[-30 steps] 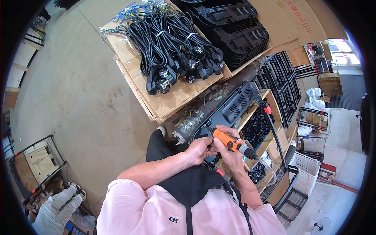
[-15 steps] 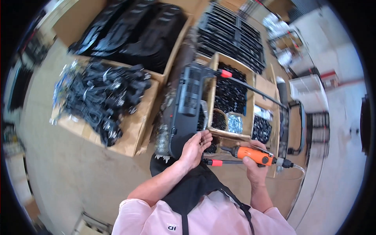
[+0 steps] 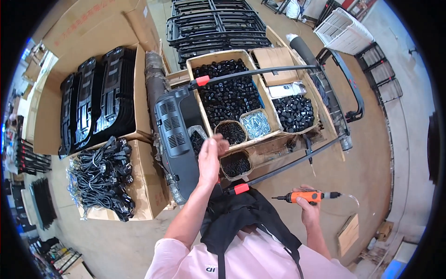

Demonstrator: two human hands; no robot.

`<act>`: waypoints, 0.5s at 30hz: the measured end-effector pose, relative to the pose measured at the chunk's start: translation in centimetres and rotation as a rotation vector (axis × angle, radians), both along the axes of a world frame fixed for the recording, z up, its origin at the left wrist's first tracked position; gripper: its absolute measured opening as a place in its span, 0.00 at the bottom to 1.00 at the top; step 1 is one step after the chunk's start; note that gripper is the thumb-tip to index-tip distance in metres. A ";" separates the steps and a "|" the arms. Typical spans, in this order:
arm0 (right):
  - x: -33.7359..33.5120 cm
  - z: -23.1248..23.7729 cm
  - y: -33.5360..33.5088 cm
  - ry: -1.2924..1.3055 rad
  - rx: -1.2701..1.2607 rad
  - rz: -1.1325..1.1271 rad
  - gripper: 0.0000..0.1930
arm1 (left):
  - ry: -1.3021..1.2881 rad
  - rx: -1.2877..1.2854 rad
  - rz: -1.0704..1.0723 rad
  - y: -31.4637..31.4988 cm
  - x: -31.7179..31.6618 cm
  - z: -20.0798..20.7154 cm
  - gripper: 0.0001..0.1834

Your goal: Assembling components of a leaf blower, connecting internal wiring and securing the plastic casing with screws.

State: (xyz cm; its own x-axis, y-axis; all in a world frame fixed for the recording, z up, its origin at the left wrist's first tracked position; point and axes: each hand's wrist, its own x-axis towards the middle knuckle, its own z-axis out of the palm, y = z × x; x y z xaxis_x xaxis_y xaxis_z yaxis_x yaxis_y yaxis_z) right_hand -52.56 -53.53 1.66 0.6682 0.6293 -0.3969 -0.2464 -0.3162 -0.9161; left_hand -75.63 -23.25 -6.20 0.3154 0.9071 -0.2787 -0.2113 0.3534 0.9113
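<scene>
My right hand (image 3: 310, 211) grips an orange power screwdriver (image 3: 314, 196), its dark tip pointing left and a clear hose running from its back end. Slightly blurred, my left hand (image 3: 210, 160) is raised with thumb and fingers apart, over the inner edge of a black vented plastic cover (image 3: 173, 125). That cover sits at the left end of a black tubular frame (image 3: 278, 168) with red clips. Close to my left fingers are a tub of small dark screws (image 3: 231, 133) and a lower tub of dark screws (image 3: 237, 166). Silvery screws (image 3: 255, 124) fill another tub.
A cardboard tray (image 3: 195, 69) carries black caps (image 3: 227, 95); more round black caps (image 3: 293, 113) lie at its right. Left stand a carton of black panels (image 3: 123, 88) and bundled black cables (image 3: 104, 172). Stacked black frames (image 3: 216, 25) are behind, a white rack (image 3: 344, 30) far right.
My view has shifted, so the bench appears farther right and more level. The screwdriver now shows apart from the frame's near bar, lower down. My left hand has moved up toward the screw tubs.
</scene>
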 end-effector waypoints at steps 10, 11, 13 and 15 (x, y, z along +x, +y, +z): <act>10.8 -25.1 2.4 0.702 0.023 -0.418 0.17 | 1.191 0.242 -0.814 -10.9 6.1 0.7 0.32; 12.0 -27.9 2.6 0.732 0.021 -0.386 0.17 | 1.225 0.225 -0.786 -10.9 6.7 0.5 0.32; 13.5 -32.6 3.1 0.846 0.105 -0.347 0.15 | 1.286 0.188 -0.825 -10.6 7.4 -0.5 0.37; 11.7 -31.7 6.9 0.833 0.033 -0.312 0.16 | 1.315 0.089 -0.860 -10.3 7.7 0.2 0.38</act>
State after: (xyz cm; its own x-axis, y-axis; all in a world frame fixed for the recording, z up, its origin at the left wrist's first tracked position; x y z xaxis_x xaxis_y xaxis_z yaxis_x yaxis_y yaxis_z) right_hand -40.85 -46.65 -30.05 0.3139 0.4868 -0.8152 -0.9072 -0.0995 -0.4087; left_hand -67.92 -33.54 -5.98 0.3147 0.6186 -0.7199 0.9429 -0.1170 0.3117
